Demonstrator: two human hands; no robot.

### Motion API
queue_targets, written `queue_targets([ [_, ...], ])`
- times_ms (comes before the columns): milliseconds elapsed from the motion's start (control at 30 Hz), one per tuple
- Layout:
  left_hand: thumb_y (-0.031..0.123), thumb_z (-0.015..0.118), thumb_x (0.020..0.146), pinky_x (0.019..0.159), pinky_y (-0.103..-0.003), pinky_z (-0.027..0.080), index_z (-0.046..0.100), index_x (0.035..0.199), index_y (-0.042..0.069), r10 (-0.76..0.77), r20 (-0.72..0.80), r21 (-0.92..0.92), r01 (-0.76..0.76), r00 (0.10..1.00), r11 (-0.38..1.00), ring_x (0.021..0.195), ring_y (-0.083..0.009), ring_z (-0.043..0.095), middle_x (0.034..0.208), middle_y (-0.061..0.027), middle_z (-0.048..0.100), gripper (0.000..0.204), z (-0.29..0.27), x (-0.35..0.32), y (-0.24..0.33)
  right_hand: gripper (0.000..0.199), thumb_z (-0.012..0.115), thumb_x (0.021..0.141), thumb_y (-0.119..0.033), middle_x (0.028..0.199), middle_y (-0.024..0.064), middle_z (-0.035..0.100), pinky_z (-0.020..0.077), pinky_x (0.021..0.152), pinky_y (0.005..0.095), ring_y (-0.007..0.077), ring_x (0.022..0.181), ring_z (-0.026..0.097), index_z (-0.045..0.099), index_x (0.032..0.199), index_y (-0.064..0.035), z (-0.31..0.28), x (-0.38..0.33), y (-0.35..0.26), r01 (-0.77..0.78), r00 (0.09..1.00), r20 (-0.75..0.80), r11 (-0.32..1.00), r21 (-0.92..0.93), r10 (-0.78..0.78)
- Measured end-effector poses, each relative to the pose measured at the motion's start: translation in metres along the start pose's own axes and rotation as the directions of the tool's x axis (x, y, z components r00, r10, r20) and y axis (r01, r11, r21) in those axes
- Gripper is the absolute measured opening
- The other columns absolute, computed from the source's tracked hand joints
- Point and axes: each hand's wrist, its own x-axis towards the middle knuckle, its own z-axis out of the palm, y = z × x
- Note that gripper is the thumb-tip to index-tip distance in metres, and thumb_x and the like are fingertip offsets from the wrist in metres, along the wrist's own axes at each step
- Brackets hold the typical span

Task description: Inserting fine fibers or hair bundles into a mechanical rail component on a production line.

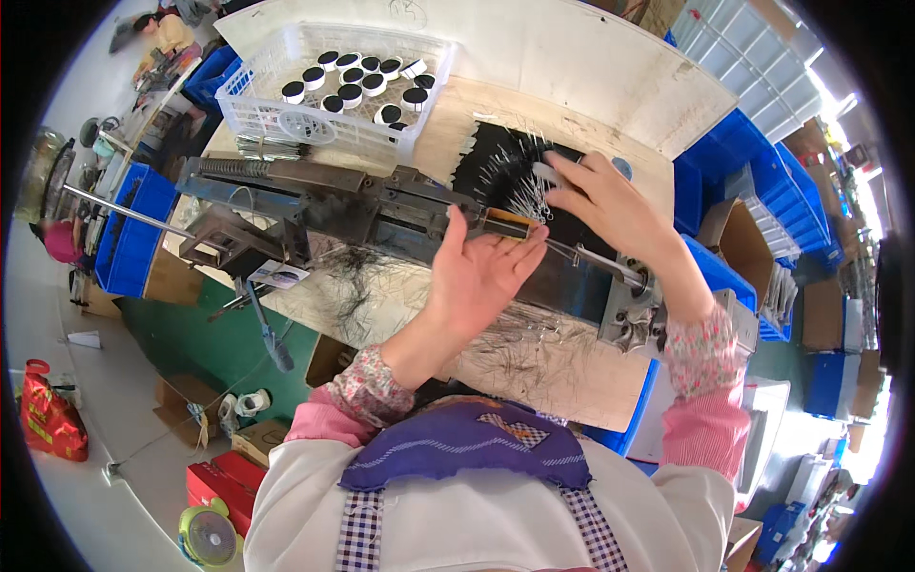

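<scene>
My left hand [481,278] is palm up with its fingers stretched out and thumb apart. Its fingertips lie beside the metal clamp [508,223] of a long bench machine [334,191], and nothing shows in the palm. Over a black mat [474,170], my right hand [610,202] hangs with bent fingers, thumb and forefinger apart. Beneath those fingertips is a pile of thin twisted wires with looped ends [529,202]. A small pale piece [546,173] shows by the forefinger; whether it is held is unclear. To the right of the clamp, a metal rod [610,265] points toward it.
A clear plastic basket [429,143] with several round white pieces with black tops [350,94] stands at the back left. Loose dark bristles [353,286] litter the wooden bench [591,377]. Blue bins [739,157] stand at right. A person [170,36] sits far left.
</scene>
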Motion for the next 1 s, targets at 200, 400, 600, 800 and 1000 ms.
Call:
queue_targets([
  [200, 0.059, 0.033, 0.096, 0.111, -0.037, 0.032, 0.042, 0.128, -0.005, 0.052, 0.143, 0.011, -0.054, 0.988, 0.998, 0.123, -0.0256, 0.046, 0.126, -0.0161, 0.051, 0.073, -0.015, -0.001, -0.003, 0.031, 0.062, 0.077, -0.001, 0.084, 0.0061, 0.055, 0.0433, 0.073, 0.0364, 0.0250, 0.081, 0.057, 0.068, 0.106, -0.0124, 0.041, -0.034, -0.044, 0.313, 0.920, -0.165, 0.919, -0.240, -0.356],
  [400, 0.055, 0.029, 0.099, 0.113, -0.038, 0.029, 0.042, 0.128, -0.006, 0.133, 0.033, 0.111, -0.136, 0.991, 0.984, 0.130, -0.0270, 0.041, 0.133, -0.0171, 0.048, 0.069, -0.012, -0.014, -0.008, 0.013, 0.070, 0.074, -0.006, 0.069, 0.0046, 0.058, 0.0409, 0.070, 0.0333, 0.0222, 0.064, 0.058, 0.073, 0.086, -0.0105, 0.028, -0.017, -0.014, 0.073, 0.982, -0.181, 0.992, 0.106, -0.053],
  [600, 0.054, 0.030, 0.099, 0.112, -0.037, 0.030, 0.042, 0.130, -0.004, 0.175, 0.038, 0.193, -0.179, 0.984, 0.965, 0.129, -0.0233, 0.042, 0.134, -0.0139, 0.047, 0.066, -0.008, -0.015, -0.007, 0.013, 0.069, 0.076, -0.008, 0.072, 0.0026, 0.058, 0.0377, 0.078, 0.0343, 0.0214, 0.073, 0.057, 0.072, 0.088, -0.0118, 0.034, -0.013, -0.021, 0.150, 0.979, -0.131, 0.987, -0.060, -0.157],
  [800, 0.052, 0.029, 0.100, 0.112, -0.037, 0.031, 0.043, 0.129, -0.004, 0.117, 0.065, 0.246, -0.129, 0.991, 0.961, 0.127, -0.0236, 0.044, 0.132, -0.0143, 0.049, 0.065, -0.008, -0.013, 0.005, 0.014, 0.069, 0.075, -0.008, 0.073, 0.0028, 0.057, 0.0370, 0.081, 0.0346, 0.0208, 0.074, 0.057, 0.072, 0.089, -0.0113, 0.031, -0.017, -0.023, 0.201, 0.964, -0.148, 0.971, -0.130, -0.219],
  [1000, 0.053, 0.029, 0.099, 0.112, -0.039, 0.030, 0.042, 0.129, -0.008, 0.080, 0.075, 0.245, -0.096, 0.994, 0.965, 0.129, -0.0278, 0.042, 0.132, -0.0178, 0.048, 0.069, -0.006, -0.010, 0.003, 0.016, 0.069, 0.074, -0.007, 0.072, 0.0004, 0.056, 0.0364, 0.078, 0.0342, 0.0186, 0.072, 0.057, 0.072, 0.088, -0.0129, 0.026, -0.022, -0.024, 0.203, 0.955, -0.175, 0.957, -0.209, -0.241],
])
